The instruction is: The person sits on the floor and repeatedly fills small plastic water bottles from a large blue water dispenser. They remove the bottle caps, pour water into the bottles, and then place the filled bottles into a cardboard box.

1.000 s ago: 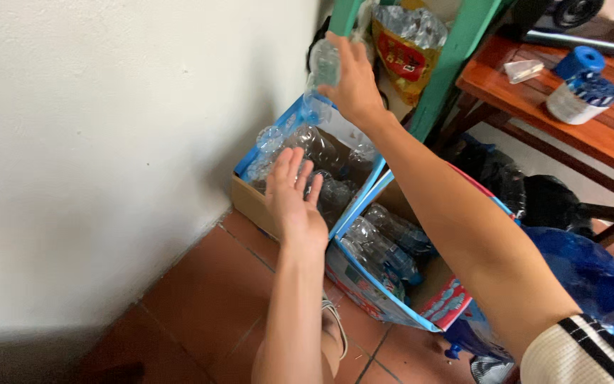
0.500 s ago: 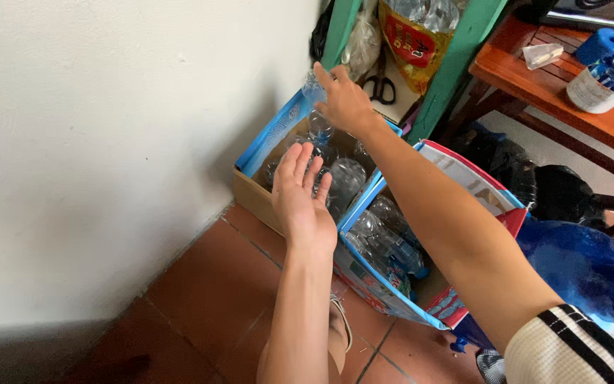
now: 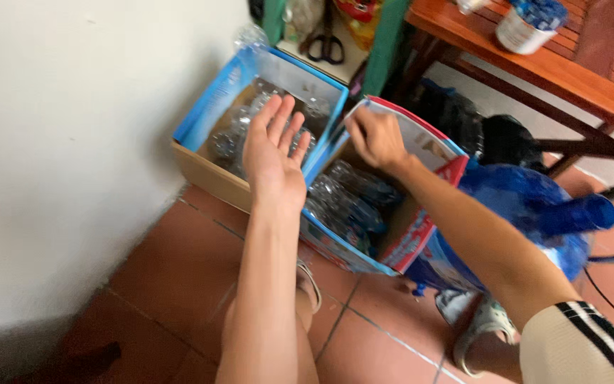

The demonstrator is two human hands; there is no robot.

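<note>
Two cardboard boxes on tile floor by wall: back box (image 3: 200,167) and front box (image 3: 364,249), both full of crushed clear plastic bottles (image 3: 346,203) (too jumbled to count).

Right hand (image 3: 376,136) pinches flap (image 3: 399,124) of front box; pulling could tear it or tip box, spilling bottles.

Left hand (image 3: 273,153) open, fingers spread, hovering over back box, holding nothing; slipping into sharp crushed plastic looks possible.

One pair of scissors (image 3: 328,44) behind.
</note>
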